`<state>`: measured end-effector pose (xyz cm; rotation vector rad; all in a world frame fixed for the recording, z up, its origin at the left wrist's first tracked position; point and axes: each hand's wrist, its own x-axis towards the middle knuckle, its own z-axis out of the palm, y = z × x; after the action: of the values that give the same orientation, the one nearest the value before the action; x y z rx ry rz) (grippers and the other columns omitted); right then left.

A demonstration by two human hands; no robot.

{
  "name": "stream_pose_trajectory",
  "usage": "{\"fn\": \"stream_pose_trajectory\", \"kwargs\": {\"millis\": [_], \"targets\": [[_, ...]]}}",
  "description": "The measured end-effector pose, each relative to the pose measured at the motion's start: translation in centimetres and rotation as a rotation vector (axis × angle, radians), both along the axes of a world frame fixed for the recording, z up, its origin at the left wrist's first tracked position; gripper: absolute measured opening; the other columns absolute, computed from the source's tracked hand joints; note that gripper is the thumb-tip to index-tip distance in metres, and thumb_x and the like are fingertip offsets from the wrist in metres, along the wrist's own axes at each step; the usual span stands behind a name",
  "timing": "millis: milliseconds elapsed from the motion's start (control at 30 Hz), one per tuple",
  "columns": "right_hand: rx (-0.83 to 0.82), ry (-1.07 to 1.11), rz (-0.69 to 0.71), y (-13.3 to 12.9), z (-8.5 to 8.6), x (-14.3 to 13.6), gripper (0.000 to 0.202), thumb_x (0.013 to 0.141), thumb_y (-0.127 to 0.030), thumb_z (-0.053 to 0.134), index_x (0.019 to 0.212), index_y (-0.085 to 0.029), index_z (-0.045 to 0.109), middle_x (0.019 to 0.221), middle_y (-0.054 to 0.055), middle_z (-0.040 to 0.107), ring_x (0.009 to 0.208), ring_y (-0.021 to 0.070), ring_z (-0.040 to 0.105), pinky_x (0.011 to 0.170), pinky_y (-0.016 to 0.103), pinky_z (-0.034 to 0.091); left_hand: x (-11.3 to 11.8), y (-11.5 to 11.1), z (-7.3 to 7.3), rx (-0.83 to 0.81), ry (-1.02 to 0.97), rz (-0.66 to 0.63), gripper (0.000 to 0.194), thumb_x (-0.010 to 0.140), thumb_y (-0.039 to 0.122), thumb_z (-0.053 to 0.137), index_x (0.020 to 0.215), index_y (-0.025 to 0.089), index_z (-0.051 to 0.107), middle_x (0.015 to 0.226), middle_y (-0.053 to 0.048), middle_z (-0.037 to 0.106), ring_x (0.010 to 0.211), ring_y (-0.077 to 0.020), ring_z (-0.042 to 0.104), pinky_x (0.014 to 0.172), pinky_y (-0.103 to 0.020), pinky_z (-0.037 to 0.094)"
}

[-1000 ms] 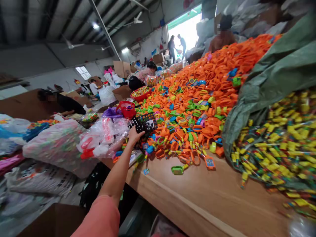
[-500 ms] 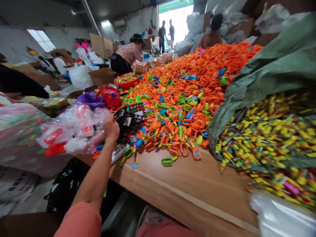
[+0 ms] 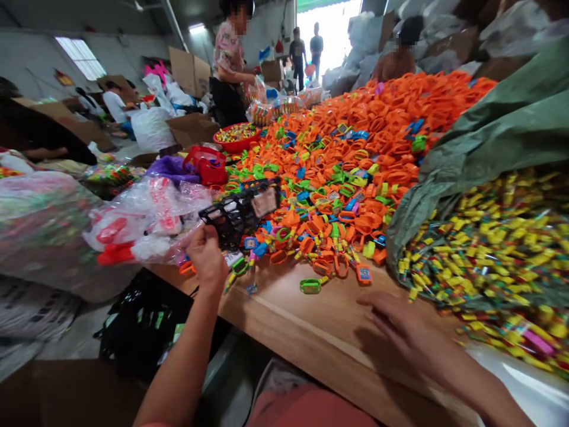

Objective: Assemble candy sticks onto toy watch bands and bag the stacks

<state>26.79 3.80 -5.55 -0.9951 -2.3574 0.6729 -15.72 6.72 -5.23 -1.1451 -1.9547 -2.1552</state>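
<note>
My left hand (image 3: 207, 255) is closed on the near left edge of a black openwork plastic basket (image 3: 233, 214), which is tilted and has a pale label on it. The basket stands over the left edge of a heap of orange toy watches (image 3: 338, 154) mixed with green and blue ones. My right hand (image 3: 400, 323) hovers over the bare front of the wooden table (image 3: 284, 296), fingers stretched out and holding nothing. Nearest to it lie an orange watch with a square face (image 3: 364, 274) and a green watch (image 3: 310, 286).
A green sack (image 3: 480, 130) at the right spills small yellow-wrapped pieces (image 3: 502, 249). Clear plastic bags (image 3: 146, 207) and a red bag (image 3: 207, 166) crowd the left. Below the table's left edge sits another black basket (image 3: 137, 320). A person (image 3: 231, 65) stands beyond the heap.
My left hand has raised and tilted the black basket a little to the right. My right hand has come into view from the lower right. The person behind the heap has straightened up.
</note>
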Motion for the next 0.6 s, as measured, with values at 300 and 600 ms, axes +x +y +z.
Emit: {"fn": "stream_pose_trajectory", "kwargs": {"millis": [300,600], "targets": [[0.134,0.085,-0.175,6.1,-2.9,-3.2,0.021,0.100,-0.024,0.051,0.106,-0.021,0.071,0.102,0.010,0.075,0.092,0.0243,0.071,0.084,0.038,0.057,8.7,-11.5,-7.3,-0.261,-0.167,-0.603,0.027,0.102,0.045,0.058,0.105,0.024,0.075,0.120,-0.008,0.076,0.125,-0.0261,0.064,0.111,-0.045,0.049],[0.075,-0.176,0.077,6.4,-7.3,-6.9,0.029,0.099,-0.018,0.051,0.120,-0.019,0.072,0.103,0.012,0.067,0.095,0.0248,0.061,0.084,0.037,0.050,6.0,-13.0,-10.6,-0.580,0.549,-0.964,0.049,0.100,0.013,0.044,0.141,0.033,0.063,0.149,-0.006,0.060,0.151,-0.0273,0.038,0.125,-0.062,0.030]]}}
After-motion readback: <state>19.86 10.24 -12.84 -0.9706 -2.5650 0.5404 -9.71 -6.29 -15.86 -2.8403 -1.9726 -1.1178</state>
